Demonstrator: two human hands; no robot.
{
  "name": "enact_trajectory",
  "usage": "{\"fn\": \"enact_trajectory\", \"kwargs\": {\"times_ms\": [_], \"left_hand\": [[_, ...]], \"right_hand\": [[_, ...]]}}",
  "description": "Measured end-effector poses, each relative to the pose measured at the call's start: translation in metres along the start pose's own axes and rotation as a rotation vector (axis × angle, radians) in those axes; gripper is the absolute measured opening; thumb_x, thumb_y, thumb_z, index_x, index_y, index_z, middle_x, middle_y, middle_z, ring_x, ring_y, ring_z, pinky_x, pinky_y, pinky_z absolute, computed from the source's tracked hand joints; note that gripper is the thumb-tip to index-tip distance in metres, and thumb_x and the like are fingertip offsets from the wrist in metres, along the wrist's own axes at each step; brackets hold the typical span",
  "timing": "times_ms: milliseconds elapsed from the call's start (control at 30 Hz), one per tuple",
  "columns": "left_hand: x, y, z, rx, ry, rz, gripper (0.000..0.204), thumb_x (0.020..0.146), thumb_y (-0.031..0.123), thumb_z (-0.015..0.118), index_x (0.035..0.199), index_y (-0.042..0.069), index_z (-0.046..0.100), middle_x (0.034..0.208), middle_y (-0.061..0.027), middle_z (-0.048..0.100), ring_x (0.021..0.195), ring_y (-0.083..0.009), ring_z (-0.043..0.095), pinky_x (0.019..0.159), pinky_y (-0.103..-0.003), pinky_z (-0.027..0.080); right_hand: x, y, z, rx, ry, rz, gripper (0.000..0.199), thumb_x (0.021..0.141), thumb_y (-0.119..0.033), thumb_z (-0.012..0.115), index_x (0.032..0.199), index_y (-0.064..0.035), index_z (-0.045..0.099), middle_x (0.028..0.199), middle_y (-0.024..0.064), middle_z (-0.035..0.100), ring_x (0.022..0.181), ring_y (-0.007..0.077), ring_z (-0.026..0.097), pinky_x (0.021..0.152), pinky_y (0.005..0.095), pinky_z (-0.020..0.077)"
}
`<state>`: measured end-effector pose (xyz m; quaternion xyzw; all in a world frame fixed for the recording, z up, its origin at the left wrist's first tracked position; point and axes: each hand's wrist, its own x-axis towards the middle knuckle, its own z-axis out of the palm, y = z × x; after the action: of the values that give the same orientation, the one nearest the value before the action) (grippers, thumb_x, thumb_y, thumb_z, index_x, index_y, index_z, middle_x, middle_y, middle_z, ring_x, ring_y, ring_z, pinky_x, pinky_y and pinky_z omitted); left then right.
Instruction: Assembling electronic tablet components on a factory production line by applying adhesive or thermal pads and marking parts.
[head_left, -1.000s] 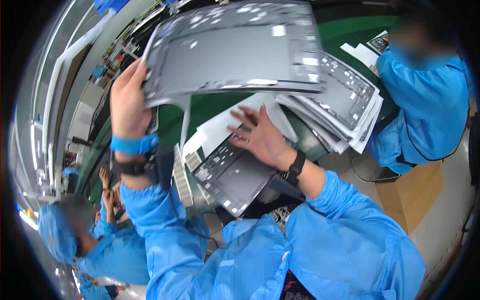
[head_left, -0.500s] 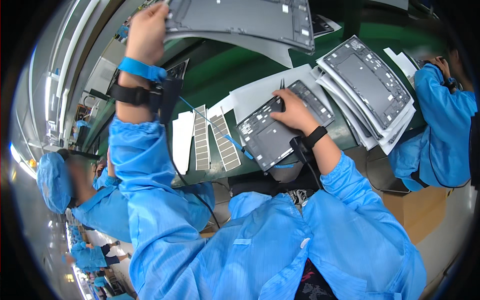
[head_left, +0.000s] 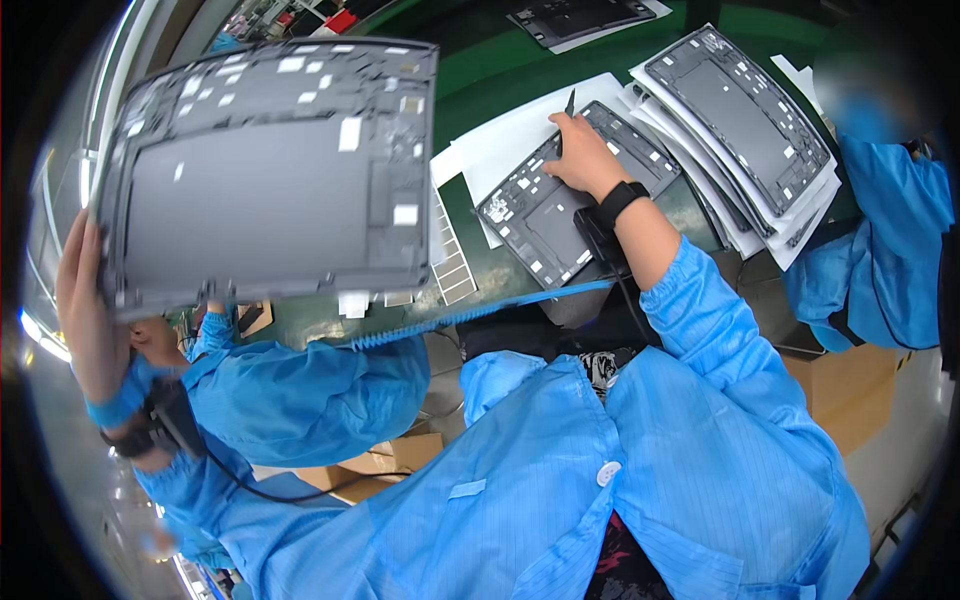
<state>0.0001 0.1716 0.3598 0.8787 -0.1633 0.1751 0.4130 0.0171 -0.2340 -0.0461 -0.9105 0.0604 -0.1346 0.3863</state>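
My left hand (head_left: 85,320) grips the left edge of a large grey back panel (head_left: 270,180) and holds it up close to the camera, its inner face dotted with small white stickers. My right hand (head_left: 585,160) rests on a smaller dark panel (head_left: 545,215) lying on the green table (head_left: 480,70). A thin dark pointed tool (head_left: 568,103) is pinched in its fingers, tip upward. Both wrists wear dark bands, and a coiled blue cord (head_left: 470,315) runs along the table's edge.
A stack of dark panels on white sheets (head_left: 740,120) lies right of my right hand. White paper (head_left: 520,130) and sticker strips (head_left: 455,260) sit left of it. A co-worker in blue (head_left: 880,230) stands at right, another (head_left: 290,390) at lower left. Cardboard boxes (head_left: 400,455) are below.
My left hand has brought the large grey panel down and to the left, nearer the camera. My right hand stays on the dark panel with the thin tool.
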Motion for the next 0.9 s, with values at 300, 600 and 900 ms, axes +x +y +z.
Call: {"fn": "enact_trajectory", "kwargs": {"times_ms": [300,600,900], "left_hand": [[-0.119,-0.002,-0.003,-0.221,0.117,-0.062,0.043,0.103,0.02,0.049,0.137,-0.005,0.047,0.128,-0.014,0.059,0.11,-0.0167,0.061,0.094,-0.028,0.05],[-0.074,0.055,0.188,-0.633,-0.084,0.103,0.04,0.101,0.019,0.05,0.129,-0.01,0.052,0.112,-0.0155,0.065,0.101,-0.0182,0.064,0.087,-0.028,0.05],[-0.04,0.225,0.334,-1.207,-0.994,0.123,0.023,0.099,0.012,0.049,0.11,-0.005,0.062,0.091,-0.005,0.065,0.076,-0.0115,0.059,0.07,-0.025,0.047]], "right_hand": [[0.012,-0.007,0.005,-0.081,0.145,0.114,0.059,0.073,-0.017,0.082,0.119,0.0013,0.05,0.127,0.0236,0.054,0.126,0.0413,0.044,0.105,0.0459,0.041],[-0.093,0.019,-0.061,1.943,-0.543,0.001,0.063,0.092,-0.041,0.058,0.138,-0.0021,0.043,0.134,0.0201,0.053,0.126,0.0398,0.049,0.106,0.0476,0.0406],[-0.125,-0.065,-0.149,1.755,-0.111,-0.173,0.076,0.092,-0.061,0.045,0.146,-0.0092,0.035,0.144,0.0141,0.044,0.133,0.0372,0.041,0.111,0.0529,0.0308]]}}
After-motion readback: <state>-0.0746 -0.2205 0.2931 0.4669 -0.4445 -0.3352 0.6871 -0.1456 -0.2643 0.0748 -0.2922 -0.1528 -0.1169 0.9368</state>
